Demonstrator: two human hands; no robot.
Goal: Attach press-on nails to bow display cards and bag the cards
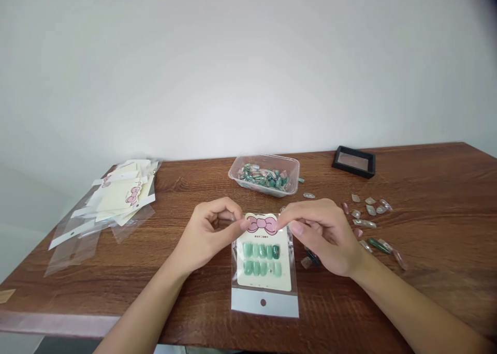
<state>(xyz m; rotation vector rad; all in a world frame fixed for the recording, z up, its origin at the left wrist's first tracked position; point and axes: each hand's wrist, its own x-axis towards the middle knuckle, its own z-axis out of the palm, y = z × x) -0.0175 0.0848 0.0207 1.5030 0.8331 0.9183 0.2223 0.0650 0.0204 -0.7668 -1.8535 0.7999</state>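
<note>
A cream card with a pink bow at its top bears two rows of green press-on nails. The card appears to sit inside a clear plastic bag, whose white strip with a round hole faces me. My left hand pinches the upper left corner by the bow, thumb on top. At the upper right corner is my right hand, its index fingertip on the bow and its thumb close beside it. The fingers are bent in a pinch, though the exact contact there is partly hidden.
Behind the card stands a clear plastic tub full of loose nails. Several loose nails are scattered right of my right hand. A black frame lies at the back right. Bagged bow cards are piled at the left.
</note>
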